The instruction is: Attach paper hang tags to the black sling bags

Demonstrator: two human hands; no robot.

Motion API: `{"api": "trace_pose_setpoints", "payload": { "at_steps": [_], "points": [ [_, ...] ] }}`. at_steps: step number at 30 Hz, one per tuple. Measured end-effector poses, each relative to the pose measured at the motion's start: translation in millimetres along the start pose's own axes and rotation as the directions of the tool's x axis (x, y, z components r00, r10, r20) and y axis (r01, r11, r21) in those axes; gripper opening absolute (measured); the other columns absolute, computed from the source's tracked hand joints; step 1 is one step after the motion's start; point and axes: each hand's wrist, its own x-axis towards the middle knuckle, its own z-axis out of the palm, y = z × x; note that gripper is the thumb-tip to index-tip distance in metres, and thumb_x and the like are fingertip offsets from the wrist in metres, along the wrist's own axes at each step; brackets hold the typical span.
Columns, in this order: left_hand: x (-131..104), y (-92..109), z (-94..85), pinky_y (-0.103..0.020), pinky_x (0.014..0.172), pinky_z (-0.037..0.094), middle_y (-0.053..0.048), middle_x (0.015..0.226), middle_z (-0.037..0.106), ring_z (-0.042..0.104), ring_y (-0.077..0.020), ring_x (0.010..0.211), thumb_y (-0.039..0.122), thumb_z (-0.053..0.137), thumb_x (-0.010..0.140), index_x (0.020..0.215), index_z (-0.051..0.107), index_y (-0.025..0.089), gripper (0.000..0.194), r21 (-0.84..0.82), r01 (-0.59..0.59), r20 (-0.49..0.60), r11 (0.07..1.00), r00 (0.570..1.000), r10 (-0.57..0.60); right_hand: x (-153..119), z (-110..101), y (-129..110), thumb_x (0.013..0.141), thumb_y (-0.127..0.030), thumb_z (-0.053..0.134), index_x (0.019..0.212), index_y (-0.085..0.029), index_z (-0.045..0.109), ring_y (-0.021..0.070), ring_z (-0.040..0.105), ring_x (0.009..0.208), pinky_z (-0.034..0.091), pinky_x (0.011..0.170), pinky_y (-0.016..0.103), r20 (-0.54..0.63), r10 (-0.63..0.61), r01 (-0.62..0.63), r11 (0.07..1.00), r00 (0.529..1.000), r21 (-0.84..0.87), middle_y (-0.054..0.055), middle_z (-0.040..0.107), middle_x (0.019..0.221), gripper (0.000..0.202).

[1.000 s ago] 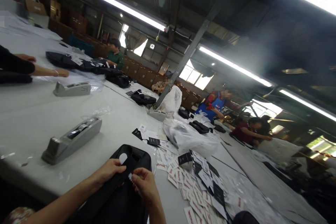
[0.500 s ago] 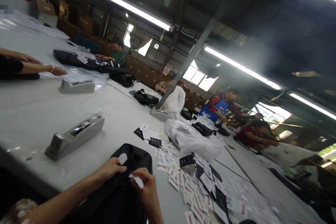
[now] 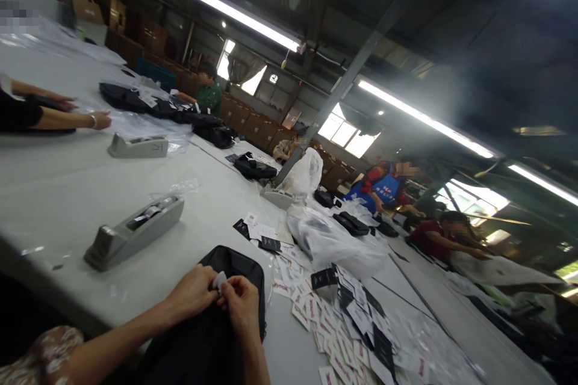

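A black bag (image 3: 194,349) lies at the table edge in front of me, with both my hands over its upper part. My left hand (image 3: 194,292) is closed in a pinch at a small white round piece (image 3: 220,280). My right hand (image 3: 241,301) pinches at the same spot from the other side, its fingertips touching or nearly touching the left ones. The white piece looks folded or crumpled between the fingers; whether it is paper or a sticker I cannot tell. The fingers partly hide it and the bag beneath.
A grey tape dispenser (image 3: 135,231) stands left of the bag, another (image 3: 139,145) behind it. Many loose tags (image 3: 334,325) are spread to the right, beside white plastic bags (image 3: 332,237). A co-worker's arms (image 3: 58,111) reach in at far left; other people work farther back.
My hands have come together; before, each held a white round piece apart from the other. Now one crumpled white piece shows between the fingertips. The view has shifted slightly.
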Motion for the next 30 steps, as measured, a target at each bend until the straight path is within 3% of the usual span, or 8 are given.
{"api": "trace_pose_setpoints", "payload": {
  "at_steps": [3,7,11,15,20,22,26,30],
  "points": [
    [3.7,-7.0,-0.2,-0.023,0.051,0.036,-0.001,0.058,0.062,0.059,-0.0173,0.054,0.028,0.051,0.072,0.062,0.059,0.018,0.016,-0.063,0.039,0.024,0.997,0.999,-0.038,3.8,6.5,2.3,0.072,-0.036,0.063,0.080,-0.013,0.063,0.0121,0.059,0.051,0.043,0.047,0.020,-0.009,0.012,-0.012,1.000,1.000,-0.014,0.002,0.063,0.063,0.024],
    [0.5,-15.2,6.7,-0.022,0.038,0.031,0.003,0.049,0.054,0.049,-0.0141,0.037,0.049,0.038,0.082,0.080,0.055,0.019,0.035,-0.239,0.167,-0.087,0.956,0.977,-0.193,7.4,12.2,5.2,0.072,-0.041,0.062,0.078,-0.013,0.066,0.0117,0.058,0.049,0.042,0.044,0.020,-0.051,0.029,-0.033,0.996,0.998,-0.078,0.003,0.065,0.064,0.028],
    [-8.6,-9.6,10.1,-0.023,0.043,0.034,0.003,0.052,0.057,0.051,-0.0143,0.042,0.052,0.042,0.082,0.079,0.055,0.020,0.034,-0.314,0.136,-0.154,0.940,0.969,-0.191,10.6,16.5,4.8,0.069,-0.040,0.066,0.072,-0.013,0.067,0.0120,0.056,0.045,0.039,0.042,0.020,-0.107,0.059,-0.074,0.987,0.992,-0.140,0.002,0.062,0.055,0.028],
    [-12.5,-3.1,11.7,-0.026,0.057,0.042,0.002,0.063,0.062,0.058,-0.0161,0.053,0.044,0.041,0.085,0.077,0.054,0.022,0.027,-0.231,0.071,-0.243,0.970,0.961,-0.129,11.6,23.0,-0.6,0.067,-0.041,0.068,0.063,-0.014,0.066,0.0129,0.054,0.043,0.038,0.042,0.022,-0.178,0.046,-0.088,0.969,0.983,-0.232,0.002,0.061,0.050,0.027],
    [-13.6,-7.0,16.6,-0.027,0.067,0.043,0.001,0.070,0.065,0.063,-0.0186,0.068,0.040,0.042,0.085,0.075,0.054,0.023,0.024,-0.159,0.018,-0.291,0.987,0.955,-0.064,9.8,30.3,-3.5,0.068,-0.033,0.065,0.055,-0.017,0.063,0.0152,0.057,0.052,0.040,0.050,0.023,-0.301,-0.043,-0.080,0.919,0.953,-0.385,0.003,0.063,0.053,0.021],
    [-14.7,-7.6,16.8,-0.027,0.067,0.044,0.000,0.071,0.065,0.063,-0.0190,0.069,0.041,0.043,0.085,0.074,0.055,0.023,0.025,-0.167,0.009,-0.283,0.986,0.957,-0.057,8.3,28.2,-1.4,0.071,-0.033,0.063,0.058,-0.016,0.065,0.0151,0.057,0.054,0.042,0.052,0.023,-0.254,-0.045,-0.042,0.943,0.966,-0.330,0.003,0.065,0.057,0.021],
    [-15.5,-7.4,15.7,-0.027,0.059,0.045,-0.003,0.066,0.065,0.061,-0.0190,0.062,0.048,0.038,0.086,0.071,0.056,0.020,0.037,-0.253,0.050,-0.279,0.966,0.953,-0.122,3.4,20.0,5.7,0.077,-0.036,0.059,0.076,-0.014,0.070,0.0174,0.061,0.065,0.045,0.056,0.023,-0.044,-0.054,0.048,0.992,0.998,-0.120,0.005,0.068,0.069,0.024],
    [-10.5,-9.6,13.6,-0.025,0.046,0.042,-0.001,0.059,0.063,0.058,-0.0177,0.049,0.049,0.051,0.077,0.090,0.056,0.018,0.035,-0.378,0.141,-0.219,0.915,0.947,-0.236,-0.9,21.9,11.8,0.078,-0.035,0.059,0.079,-0.014,0.070,0.0184,0.062,0.069,0.047,0.061,0.024,-0.136,-0.078,0.057,0.986,0.988,-0.156,0.006,0.069,0.074,0.024]
  ]
}}
